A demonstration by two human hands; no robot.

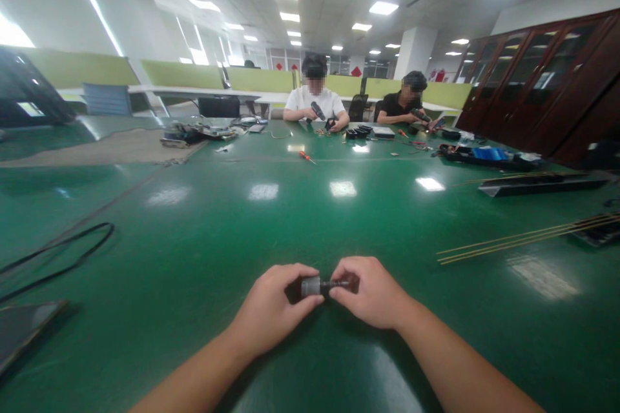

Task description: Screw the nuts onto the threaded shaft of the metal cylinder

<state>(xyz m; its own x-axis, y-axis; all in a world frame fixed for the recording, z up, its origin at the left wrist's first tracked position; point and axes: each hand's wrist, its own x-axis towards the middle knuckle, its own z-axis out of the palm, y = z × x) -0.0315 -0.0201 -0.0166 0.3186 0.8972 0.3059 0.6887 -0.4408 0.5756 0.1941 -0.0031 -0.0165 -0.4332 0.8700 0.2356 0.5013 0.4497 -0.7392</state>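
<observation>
Low over the green table in front of me is a short grey metal cylinder with a thin dark shaft out of its right end. It lies level, and its exact kind is too small to make out. My left hand is closed on the cylinder, thumb below and fingers above. From the other side, my right hand pinches the shaft between thumb and fingers. Its curled fingers partly hide the shaft's tip.
An orange screwdriver lies farther off on the green table. Thin yellow rods lie right, a black cable and a dark panel left. Two people sit opposite, handling power tools, among electronic parts.
</observation>
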